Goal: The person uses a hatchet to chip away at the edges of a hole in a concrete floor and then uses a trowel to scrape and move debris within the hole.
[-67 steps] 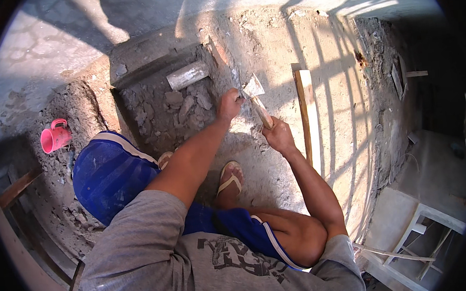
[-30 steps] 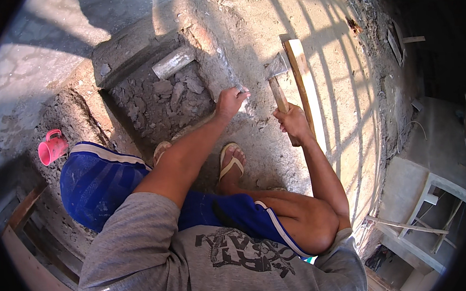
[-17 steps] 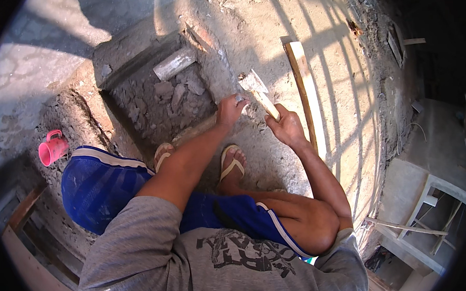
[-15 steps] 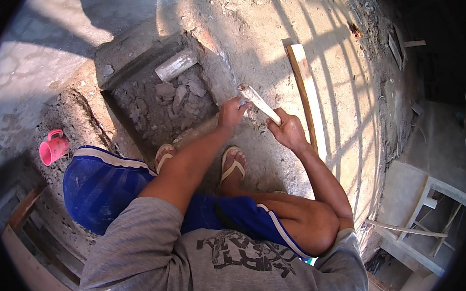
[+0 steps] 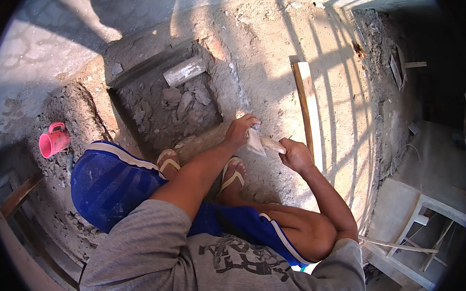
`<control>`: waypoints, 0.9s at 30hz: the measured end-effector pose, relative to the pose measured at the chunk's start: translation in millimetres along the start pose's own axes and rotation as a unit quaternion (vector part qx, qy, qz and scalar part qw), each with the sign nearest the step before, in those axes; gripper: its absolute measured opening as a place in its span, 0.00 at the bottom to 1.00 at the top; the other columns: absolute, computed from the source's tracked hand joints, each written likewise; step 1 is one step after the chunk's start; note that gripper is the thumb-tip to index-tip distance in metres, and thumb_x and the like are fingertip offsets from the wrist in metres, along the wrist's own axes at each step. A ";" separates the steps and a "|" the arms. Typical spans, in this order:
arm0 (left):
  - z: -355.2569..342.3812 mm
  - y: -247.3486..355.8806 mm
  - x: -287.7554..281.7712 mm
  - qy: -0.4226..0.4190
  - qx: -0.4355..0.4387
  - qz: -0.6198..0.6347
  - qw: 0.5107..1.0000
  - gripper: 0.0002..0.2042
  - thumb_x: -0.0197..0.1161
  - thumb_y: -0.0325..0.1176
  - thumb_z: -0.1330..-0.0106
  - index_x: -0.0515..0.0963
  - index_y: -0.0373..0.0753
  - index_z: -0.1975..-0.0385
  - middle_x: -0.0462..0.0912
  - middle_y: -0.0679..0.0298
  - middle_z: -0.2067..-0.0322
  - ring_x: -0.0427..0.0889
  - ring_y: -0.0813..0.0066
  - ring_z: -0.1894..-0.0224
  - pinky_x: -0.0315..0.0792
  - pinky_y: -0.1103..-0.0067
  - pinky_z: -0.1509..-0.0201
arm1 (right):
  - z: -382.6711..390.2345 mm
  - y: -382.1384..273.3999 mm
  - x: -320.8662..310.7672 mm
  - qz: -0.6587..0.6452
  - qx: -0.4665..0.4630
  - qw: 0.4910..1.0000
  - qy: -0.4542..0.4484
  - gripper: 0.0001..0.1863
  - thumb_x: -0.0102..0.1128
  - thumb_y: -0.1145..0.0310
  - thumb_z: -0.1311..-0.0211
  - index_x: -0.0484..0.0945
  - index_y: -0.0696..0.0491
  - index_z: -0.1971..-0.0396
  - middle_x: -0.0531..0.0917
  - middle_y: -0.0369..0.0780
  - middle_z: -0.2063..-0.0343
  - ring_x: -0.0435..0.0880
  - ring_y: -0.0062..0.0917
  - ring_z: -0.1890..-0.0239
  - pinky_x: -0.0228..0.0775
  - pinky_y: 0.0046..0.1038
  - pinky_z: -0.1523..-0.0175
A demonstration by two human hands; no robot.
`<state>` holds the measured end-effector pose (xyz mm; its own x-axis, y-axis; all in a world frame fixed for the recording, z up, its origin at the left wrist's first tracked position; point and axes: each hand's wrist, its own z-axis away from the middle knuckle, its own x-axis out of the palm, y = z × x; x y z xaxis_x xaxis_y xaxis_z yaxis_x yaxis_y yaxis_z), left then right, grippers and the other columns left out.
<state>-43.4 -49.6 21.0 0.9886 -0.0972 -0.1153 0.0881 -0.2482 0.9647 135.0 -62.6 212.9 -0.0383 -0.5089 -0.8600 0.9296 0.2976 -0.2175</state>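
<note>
One gray shirt [image 5: 138, 256] fills the near edge, with your blue shorts [image 5: 116, 183] beyond it and your cream sandals [image 5: 235, 179] on the dirt ground [image 5: 277, 180]. Your right hand [image 5: 298, 155] is wrapped around the wooden handle of a hatchet [image 5: 256, 143], which spans the gap between your hands, its pale head just beside your left hand [image 5: 238, 131]. That hand's fingers are bent; I cannot tell whether they grasp anything. Well off to your left, a pink mug [image 5: 55, 141] is on rough soil. Past your right hand runs a wooden strip [image 5: 308, 104]. Farther out, a squarish pit [image 5: 147, 70] contains broken clods [image 5: 183, 102] and a pale cylinder [image 5: 185, 72].
</note>
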 end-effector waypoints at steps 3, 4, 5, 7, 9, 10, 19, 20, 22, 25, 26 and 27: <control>10.0 -21.6 -15.7 0.036 -0.023 0.059 0.997 0.13 0.64 0.19 0.43 0.83 0.39 0.58 0.85 0.57 0.56 0.85 0.53 0.55 0.80 0.70 0.50 | -6.6 -22.4 -1.3 -0.088 -0.036 0.995 0.036 0.08 0.63 0.67 0.41 0.76 0.53 0.66 0.82 0.48 0.76 0.84 0.46 0.71 0.76 0.44 0.65; 12.4 -15.8 -11.7 0.028 -0.031 0.068 0.997 0.13 0.64 0.19 0.43 0.83 0.39 0.58 0.85 0.57 0.56 0.85 0.53 0.55 0.80 0.70 0.50 | 6.6 -29.4 -4.4 -0.130 -0.069 0.986 0.075 0.07 0.63 0.68 0.42 0.76 0.53 0.66 0.82 0.47 0.76 0.84 0.45 0.72 0.76 0.43 0.65; 12.0 -11.5 -9.3 0.001 -0.028 0.022 0.999 0.13 0.64 0.20 0.42 0.83 0.39 0.58 0.85 0.57 0.55 0.85 0.53 0.55 0.80 0.70 0.50 | 12.9 -32.1 -11.1 -0.133 -0.057 0.987 0.069 0.07 0.63 0.68 0.42 0.76 0.53 0.66 0.82 0.47 0.76 0.84 0.45 0.72 0.76 0.43 0.65; 6.3 -8.2 -4.8 -0.019 0.005 -0.045 0.999 0.14 0.64 0.20 0.43 0.83 0.39 0.57 0.85 0.57 0.55 0.85 0.53 0.54 0.80 0.70 0.50 | 10.4 -37.8 -30.7 -0.078 -0.238 0.960 0.128 0.07 0.63 0.69 0.42 0.76 0.52 0.66 0.81 0.46 0.76 0.83 0.45 0.73 0.76 0.42 0.67; 2.2 -4.5 1.7 -0.017 0.020 -0.040 0.999 0.14 0.64 0.20 0.44 0.83 0.39 0.58 0.85 0.57 0.55 0.85 0.53 0.54 0.80 0.70 0.50 | 10.8 -1.3 -4.9 -0.033 -0.180 0.977 0.107 0.08 0.65 0.69 0.44 0.76 0.52 0.66 0.82 0.45 0.76 0.84 0.43 0.72 0.76 0.41 0.66; 3.1 -6.5 1.9 -0.010 0.029 -0.042 0.999 0.14 0.64 0.19 0.45 0.83 0.39 0.58 0.84 0.57 0.55 0.85 0.54 0.54 0.80 0.70 0.51 | 7.6 11.7 7.0 0.006 -0.131 0.988 0.081 0.09 0.66 0.70 0.45 0.76 0.52 0.67 0.82 0.44 0.75 0.85 0.41 0.71 0.77 0.39 0.65; 7.9 -16.7 3.9 -0.027 0.013 -0.030 0.999 0.14 0.66 0.20 0.45 0.83 0.38 0.59 0.84 0.58 0.53 0.85 0.55 0.53 0.80 0.70 0.50 | 11.6 -11.4 -16.1 -0.043 -0.283 0.948 0.136 0.11 0.68 0.68 0.52 0.77 0.47 0.68 0.79 0.41 0.73 0.82 0.38 0.72 0.74 0.41 0.70; 7.5 -12.3 10.6 -0.037 0.008 -0.024 0.999 0.14 0.65 0.19 0.46 0.83 0.38 0.59 0.84 0.58 0.53 0.85 0.55 0.53 0.80 0.70 0.50 | 16.5 18.5 12.8 0.009 -0.126 0.988 0.084 0.10 0.67 0.69 0.51 0.77 0.48 0.67 0.79 0.41 0.75 0.82 0.38 0.73 0.75 0.42 0.69; 16.1 -20.3 0.2 -0.026 -0.016 0.039 0.999 0.15 0.65 0.19 0.47 0.83 0.39 0.58 0.84 0.59 0.53 0.85 0.55 0.53 0.81 0.70 0.51 | 5.2 7.8 6.2 -0.008 0.009 1.000 -0.002 0.10 0.66 0.69 0.50 0.77 0.51 0.66 0.79 0.43 0.78 0.83 0.39 0.75 0.75 0.40 0.70; 16.7 -18.9 -3.8 -0.023 -0.029 0.026 0.999 0.16 0.64 0.18 0.47 0.83 0.40 0.58 0.84 0.60 0.52 0.85 0.56 0.53 0.81 0.70 0.51 | 13.2 -37.1 -23.0 -0.059 -0.174 0.975 0.127 0.09 0.65 0.70 0.49 0.77 0.48 0.68 0.78 0.41 0.79 0.82 0.38 0.75 0.75 0.38 0.70; 14.4 -15.8 -2.5 -0.032 -0.003 -0.057 0.998 0.16 0.64 0.19 0.47 0.83 0.40 0.57 0.84 0.60 0.51 0.85 0.56 0.53 0.81 0.70 0.51 | 14.4 -38.8 -29.6 -0.059 -0.166 0.976 0.125 0.09 0.65 0.70 0.49 0.77 0.48 0.68 0.78 0.41 0.79 0.82 0.38 0.75 0.75 0.38 0.70; 12.9 -15.1 -4.2 -0.035 0.011 -0.083 0.996 0.17 0.63 0.18 0.47 0.82 0.41 0.57 0.83 0.61 0.51 0.86 0.56 0.53 0.81 0.70 0.52 | 11.1 -40.9 -37.4 -0.058 -0.257 0.953 0.148 0.09 0.66 0.71 0.50 0.76 0.49 0.69 0.78 0.41 0.79 0.83 0.38 0.75 0.75 0.39 0.70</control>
<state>-50.5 -57.9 3.9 0.9498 -0.1201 -0.2890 0.2455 -0.2868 0.9260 102.4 -64.7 259.1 -0.3027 -0.3344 -0.8925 0.6131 0.6486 -0.4510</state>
